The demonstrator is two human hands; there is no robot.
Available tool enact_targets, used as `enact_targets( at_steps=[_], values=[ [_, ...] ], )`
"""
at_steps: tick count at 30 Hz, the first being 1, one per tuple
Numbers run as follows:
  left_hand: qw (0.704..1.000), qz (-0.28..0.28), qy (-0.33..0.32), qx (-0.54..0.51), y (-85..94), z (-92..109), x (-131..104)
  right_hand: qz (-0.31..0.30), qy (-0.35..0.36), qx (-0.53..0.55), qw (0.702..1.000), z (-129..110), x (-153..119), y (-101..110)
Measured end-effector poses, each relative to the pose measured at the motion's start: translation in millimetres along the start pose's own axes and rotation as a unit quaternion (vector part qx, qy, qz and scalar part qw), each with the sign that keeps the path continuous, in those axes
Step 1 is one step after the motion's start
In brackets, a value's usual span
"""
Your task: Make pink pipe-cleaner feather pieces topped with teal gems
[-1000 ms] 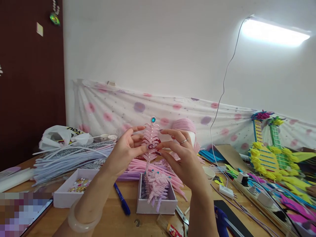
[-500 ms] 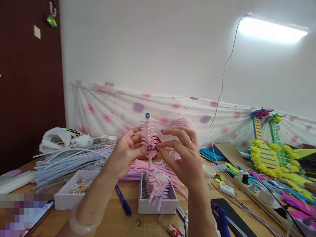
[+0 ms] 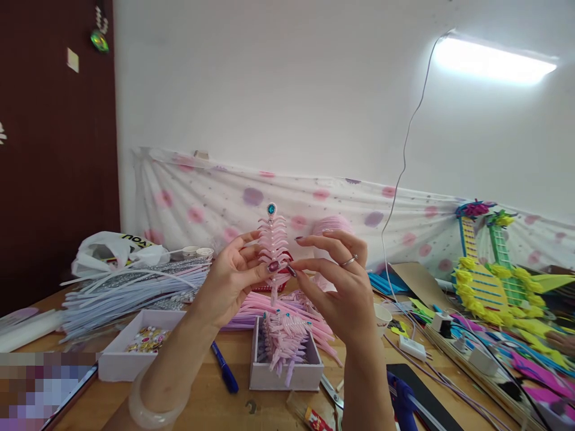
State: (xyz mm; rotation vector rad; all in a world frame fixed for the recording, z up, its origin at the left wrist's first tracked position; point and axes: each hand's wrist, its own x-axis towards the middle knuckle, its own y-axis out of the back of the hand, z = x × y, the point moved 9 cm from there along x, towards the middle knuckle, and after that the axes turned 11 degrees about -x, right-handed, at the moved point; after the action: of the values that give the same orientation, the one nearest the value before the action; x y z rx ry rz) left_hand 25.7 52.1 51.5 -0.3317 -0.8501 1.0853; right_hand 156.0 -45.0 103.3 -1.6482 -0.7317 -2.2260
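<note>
Upright between my hands is a pink feather-like piece (image 3: 272,239) with a row of pearls and a blue gem at its top. My left hand (image 3: 238,269) pinches its lower part between thumb and fingers. Just right of the piece, my right hand (image 3: 335,272) has its thumb and index finger closed together; anything between the fingertips is too small to make out. Below, a white box (image 3: 285,379) holds several similar pink and lilac pieces (image 3: 287,341) with pearls and blue gems.
A white tray (image 3: 117,365) of gems, a blue pen (image 3: 224,368), scissors (image 3: 331,392) and a glue gun (image 3: 402,398) lie on the table. Pipe cleaners (image 3: 135,299) spread at left. Power strips (image 3: 476,371) and cables run at right.
My right hand has shifted slightly right, away from the pink piece. The piece and my left hand have moved very slightly right.
</note>
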Motion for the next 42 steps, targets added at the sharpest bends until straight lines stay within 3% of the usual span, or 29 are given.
enact_targets(
  at_steps=[10,27,42],
  values=[
    [0.999,0.015,-0.046,0.024,0.7,7,1,-0.101,-0.053,0.086,0.990,24,-6,-22],
    [0.990,-0.022,-0.065,0.121,0.1,7,0,-0.073,-0.029,0.100,0.992,14,-2,-23],
    [0.992,0.016,-0.069,0.103,4.4,10,-1,-0.040,-0.019,0.073,0.996,10,-2,-22]
  ],
)
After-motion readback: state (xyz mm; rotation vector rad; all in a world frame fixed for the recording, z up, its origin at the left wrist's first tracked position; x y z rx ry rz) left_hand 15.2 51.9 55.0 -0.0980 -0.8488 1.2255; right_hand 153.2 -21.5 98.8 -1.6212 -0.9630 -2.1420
